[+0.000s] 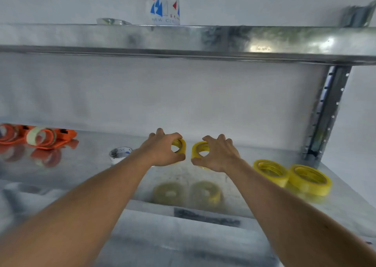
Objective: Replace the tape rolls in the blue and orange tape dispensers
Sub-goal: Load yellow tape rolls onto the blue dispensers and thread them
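My left hand (162, 149) grips a yellow tape roll (180, 145) held above the metal shelf (91, 177). Right beside it, my right hand (218, 155) grips a second yellow tape roll (200, 148). Both rolls hang in the air, and their reflections show on the shelf below. Two more yellow tape rolls (271, 171) (310, 180) lie on the shelf to the right. Two orange tape dispensers (48, 137) (10, 133) lie at the far left of the shelf, each with a roll in it. No blue dispenser is in view.
A small white and blue tape roll (120, 152) lies left of my left hand. The upper metal shelf (183, 39) carries a clear bottle (162, 4) with blue and red marks. A perforated steel upright (325, 112) stands at the right.
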